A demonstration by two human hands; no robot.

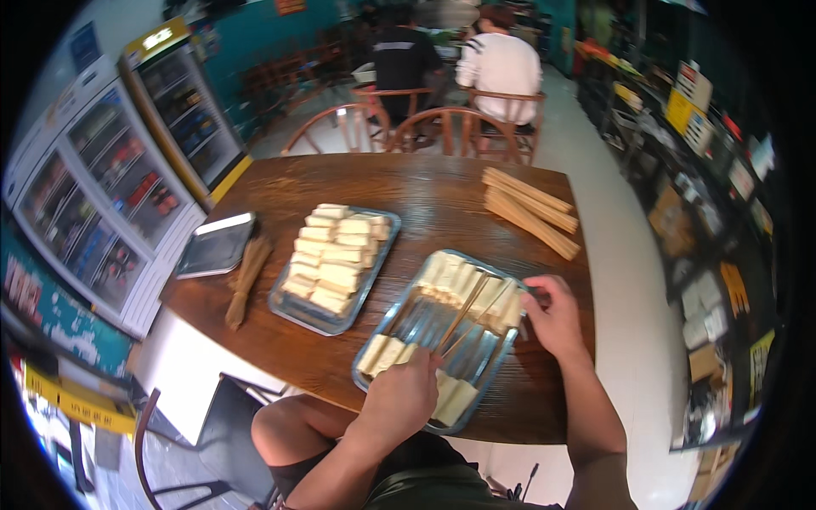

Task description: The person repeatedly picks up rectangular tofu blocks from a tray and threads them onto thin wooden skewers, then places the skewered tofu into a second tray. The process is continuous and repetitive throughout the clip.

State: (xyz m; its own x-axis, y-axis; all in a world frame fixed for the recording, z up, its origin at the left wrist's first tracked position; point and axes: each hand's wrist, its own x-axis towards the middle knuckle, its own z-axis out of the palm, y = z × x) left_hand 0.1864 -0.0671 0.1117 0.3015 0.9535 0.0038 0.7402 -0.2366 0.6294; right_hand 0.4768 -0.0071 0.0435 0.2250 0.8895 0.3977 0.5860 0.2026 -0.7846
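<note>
In front of me a clear-walled metal tray point(382, 327) stands slightly tilted across the table, with pale yellow rolled food pieces point(455, 279) in rows at its far and near ends. Thin wooden skewers point(461, 325) slant over its middle. My left hand point(399, 398) is closed at the near ends of these skewers, above the near row of pieces. At the tray's right rim is my right hand point(554, 316), its fingers curled in a pinch beside the far right pieces. What its fingertips hold is too small to make out.
A second tray point(342, 321) to the left carries stacked pale blocks point(330, 255). Beyond it lie a bundle of skewers point(247, 280) and a dark shallow tray point(217, 246). Long tan sticks point(531, 212) rest at the table's far right. Chairs point(433, 127) and two seated people are behind.
</note>
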